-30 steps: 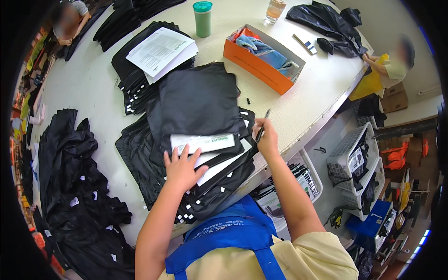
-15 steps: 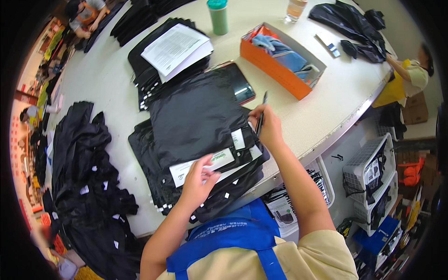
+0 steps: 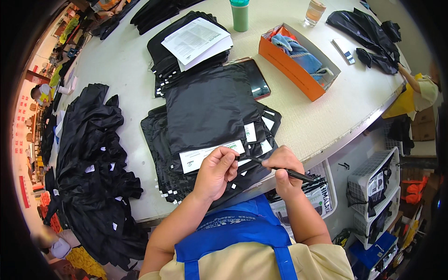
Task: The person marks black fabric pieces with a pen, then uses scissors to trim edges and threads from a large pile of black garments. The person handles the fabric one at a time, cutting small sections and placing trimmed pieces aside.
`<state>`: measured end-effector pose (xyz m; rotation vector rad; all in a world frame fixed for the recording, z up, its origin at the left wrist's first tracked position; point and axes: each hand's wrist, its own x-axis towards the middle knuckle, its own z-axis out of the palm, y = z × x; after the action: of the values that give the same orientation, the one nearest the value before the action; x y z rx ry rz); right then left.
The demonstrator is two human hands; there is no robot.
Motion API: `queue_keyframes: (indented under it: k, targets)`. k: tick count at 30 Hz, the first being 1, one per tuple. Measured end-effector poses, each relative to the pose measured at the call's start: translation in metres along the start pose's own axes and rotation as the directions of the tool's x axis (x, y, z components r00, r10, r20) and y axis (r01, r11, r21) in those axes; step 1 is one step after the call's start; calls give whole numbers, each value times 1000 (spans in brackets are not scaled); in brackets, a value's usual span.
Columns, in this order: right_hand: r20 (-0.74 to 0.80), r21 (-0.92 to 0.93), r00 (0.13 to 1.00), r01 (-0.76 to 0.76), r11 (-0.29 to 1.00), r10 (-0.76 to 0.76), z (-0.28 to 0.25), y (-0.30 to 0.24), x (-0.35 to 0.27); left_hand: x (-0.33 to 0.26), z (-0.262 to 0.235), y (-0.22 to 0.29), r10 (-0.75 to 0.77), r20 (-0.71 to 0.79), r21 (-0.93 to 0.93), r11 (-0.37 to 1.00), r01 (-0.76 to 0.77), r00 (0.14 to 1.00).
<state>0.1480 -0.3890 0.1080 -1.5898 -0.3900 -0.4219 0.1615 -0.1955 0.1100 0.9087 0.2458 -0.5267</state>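
Over the front of a stack of folded black garments (image 3: 161,144), my two hands are close together. My right hand (image 3: 285,170) is closed round a slim black pen-like tool (image 3: 299,176), its thin dark end pointing left. My left hand (image 3: 215,173) pinches a small dark bit facing that end; I cannot make out what it is. On top of the stack lies a flat black fabric piece (image 3: 205,107). A white printed label (image 3: 190,161) sticks out below it, next to my left fingers, and more white labels (image 3: 250,132) show at the right.
Behind stand papers (image 3: 193,39) on another black stack, a tablet (image 3: 259,81), an orange box (image 3: 294,65) with blue cloth, a green cup (image 3: 240,16) and a glass (image 3: 314,13). Black garments (image 3: 93,172) heap at left. Baskets (image 3: 373,179) stand right; a co-worker (image 3: 413,95) is beyond.
My right hand has come from the stack's right edge toward me with the tool, now turned leftward. My left hand has lifted off the label and closed into a pinch.
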Motion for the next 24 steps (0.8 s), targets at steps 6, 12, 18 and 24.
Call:
queue_keyframes:
  k: [6,12,18,24]
  targets:
    - [0,79,999,-34,996,34,4,-11,-2,-12,12,3,35,7,53,998,-35,999]
    - [-52,168,996,-65,984,75,13,-9,-11,-21,19,-2,70,-3,189,980,-68,998]
    - [-182,304,980,-16,952,74,26,-1,-27,-28,24,-9,147,6,276,951,-143,989]
    - [-41,254,975,-202,946,219,15,15,-13,-21,10,-6,76,22,381,921,-79,997]
